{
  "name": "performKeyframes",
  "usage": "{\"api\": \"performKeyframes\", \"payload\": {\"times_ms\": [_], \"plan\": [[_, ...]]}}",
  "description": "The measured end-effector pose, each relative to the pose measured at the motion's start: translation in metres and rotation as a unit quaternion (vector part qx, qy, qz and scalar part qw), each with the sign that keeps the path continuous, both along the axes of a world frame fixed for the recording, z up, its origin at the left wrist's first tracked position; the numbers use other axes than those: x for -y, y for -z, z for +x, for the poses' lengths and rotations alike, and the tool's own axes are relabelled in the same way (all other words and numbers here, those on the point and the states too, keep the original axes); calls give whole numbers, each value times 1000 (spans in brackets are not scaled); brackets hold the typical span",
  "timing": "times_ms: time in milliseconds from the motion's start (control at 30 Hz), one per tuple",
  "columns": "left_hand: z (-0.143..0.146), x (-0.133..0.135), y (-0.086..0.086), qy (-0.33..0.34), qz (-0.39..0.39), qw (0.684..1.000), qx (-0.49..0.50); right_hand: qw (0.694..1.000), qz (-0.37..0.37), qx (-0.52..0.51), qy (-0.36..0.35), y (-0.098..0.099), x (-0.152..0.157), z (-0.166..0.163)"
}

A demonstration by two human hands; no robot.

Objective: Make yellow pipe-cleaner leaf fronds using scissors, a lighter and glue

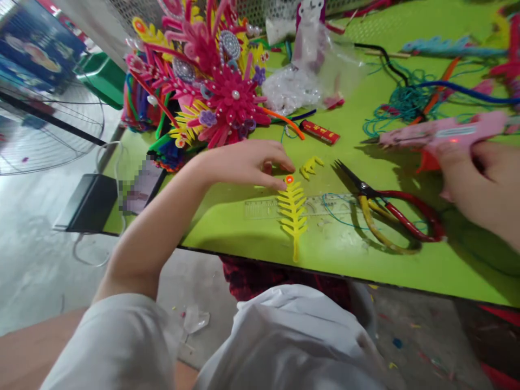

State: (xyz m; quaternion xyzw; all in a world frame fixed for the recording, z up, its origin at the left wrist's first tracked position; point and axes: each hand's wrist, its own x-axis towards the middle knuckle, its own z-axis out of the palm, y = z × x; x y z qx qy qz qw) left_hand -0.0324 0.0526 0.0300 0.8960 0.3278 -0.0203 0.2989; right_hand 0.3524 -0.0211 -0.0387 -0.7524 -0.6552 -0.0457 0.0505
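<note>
A yellow leaf-shaped piece (293, 216), like a feather with side fronds and a stem, lies flat on the green table. At its top sits an orange disc (289, 179) with a pale bead at its centre. My left hand (260, 164) hovers over that end, thumb and forefinger apart; the thumb tip is at the disc's edge, and whether it touches I cannot tell. My right hand (479, 184) is wrapped round the handle of a pink glue gun (455, 132), whose nozzle points left. Beside the leaf are yellow scraps (311, 167) and red-and-yellow-handled scissors (390, 206), blades open.
A clear ruler (260, 209) lies under the leaf and scissors. Behind stands a bright pink flower arrangement (233, 95), with a red lighter-like item (320, 132) nearby. Tangled teal string (406, 105) lies behind the glue gun. Plastic bags (296, 86) sit farther back; a fan (44, 124) stands left.
</note>
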Motion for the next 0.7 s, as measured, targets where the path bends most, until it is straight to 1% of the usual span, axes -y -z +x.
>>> {"api": "performKeyframes", "payload": {"times_ms": [33,67,100,133,167,200,233,267,300,333,400,467,533,633,700], "plan": [[1,4,4,-5,9,1000,2,1000,-15,10,17,-8,2,-11],[2,8,8,-11,18,1000,7,999,5,21,28,-17,5,-22],[4,11,11,-22,21,999,15,997,51,36,42,-26,11,-32],[4,14,13,-37,14,999,28,995,83,40,29,-35,16,-42],[4,17,14,-52,-2,998,44,994,107,27,-8,-43,21,-52],[4,20,15,-68,-24,995,65,991,113,-8,-67,-51,25,-63],[3,22,16,-82,-46,992,89,982,103,-63,-143,-56,28,-74],[2,25,16,-93,-64,987,115,965,83,-130,-211,-60,29,-87],[1,27,17,-101,-77,981,143,948,50,-181,-258,-63,28,-100],[0,30,17,-110,-86,975,173,934,9,-217,-283,-65,26,-113],[0,33,16,-139,-97,958,232,914,-44,-251,-315,-66,20,-138],[-1,35,16,-163,-105,939,284,901,-85,-283,-318,-65,13,-156],[-3,35,16,-164,-114,926,321,889,-94,-334,-300,-63,9,-166],[-6,34,17,-140,-140,921,335,866,-77,-406,-282,-59,9,-168],[-5,34,17,-128,-144,924,329,856,-75,-427,-280,-58,12,-167]]}}
